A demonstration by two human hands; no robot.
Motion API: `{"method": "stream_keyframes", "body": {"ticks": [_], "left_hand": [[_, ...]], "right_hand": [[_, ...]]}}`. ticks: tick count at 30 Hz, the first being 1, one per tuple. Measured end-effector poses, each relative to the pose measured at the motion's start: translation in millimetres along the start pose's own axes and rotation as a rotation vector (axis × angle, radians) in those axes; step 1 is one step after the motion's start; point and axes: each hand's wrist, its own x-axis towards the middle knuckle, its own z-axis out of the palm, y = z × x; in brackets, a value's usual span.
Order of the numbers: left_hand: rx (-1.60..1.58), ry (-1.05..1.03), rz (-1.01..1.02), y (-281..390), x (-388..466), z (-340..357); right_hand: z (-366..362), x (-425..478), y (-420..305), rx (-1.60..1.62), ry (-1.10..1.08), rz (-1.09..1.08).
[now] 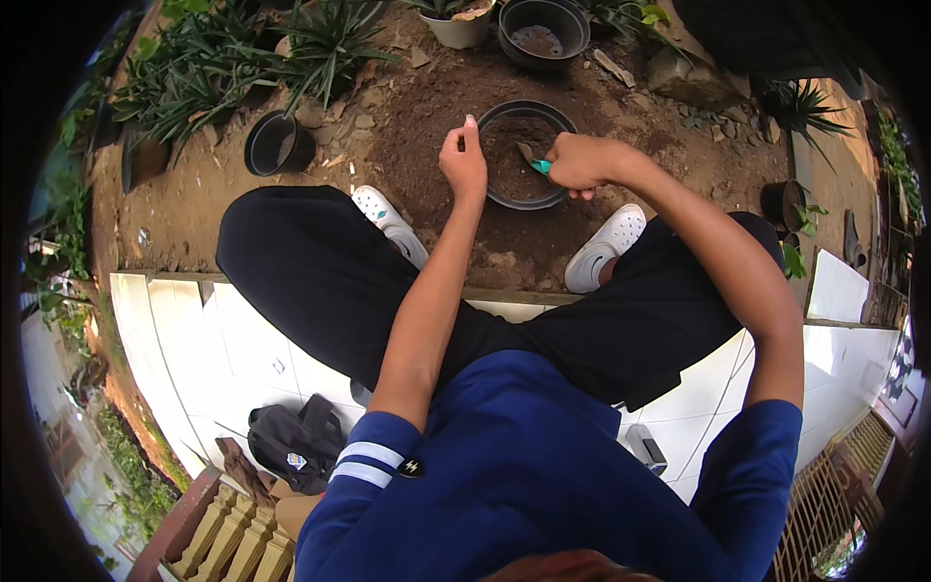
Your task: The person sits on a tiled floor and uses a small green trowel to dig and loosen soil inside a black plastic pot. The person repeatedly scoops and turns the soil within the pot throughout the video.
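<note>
A round black plastic pot (527, 205) with brown soil (513, 174) inside stands on the ground between my feet. My right hand (585, 164) is closed around the teal handle of a small hand trowel (539, 165) over the pot's right side. The trowel's blade points up and left, against the soil. At the pot's left rim is my left hand (465, 164), its fingers loosely curled and its thumb pointing away from me. Nothing shows in that hand; whether it touches the rim is unclear.
Dark loose soil (414, 138) surrounds the pot. Another black pot (544, 40) stands beyond it, beside a white pot (458, 30). A smaller black pot (280, 143) is to the left, near spiky plants (320, 51). A large rock (691, 76) lies at the far right. White tiles (247, 342) are beneath me.
</note>
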Motion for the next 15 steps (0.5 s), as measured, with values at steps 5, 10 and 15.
{"method": "stream_keyframes", "body": {"ticks": [5,10,15], "left_hand": [[-0.015,0.055,0.054,-5,0,-1],[-0.007,0.065,0.053,-4,0,3],[-0.029,0.066,0.049,-4,0,2]], "right_hand": [[22,-27,-27,-0.043,0.001,0.012],[46,-42,-34,-0.299,0.032,-0.078],[42,-45,-37,-0.352,0.112,-0.113]]}}
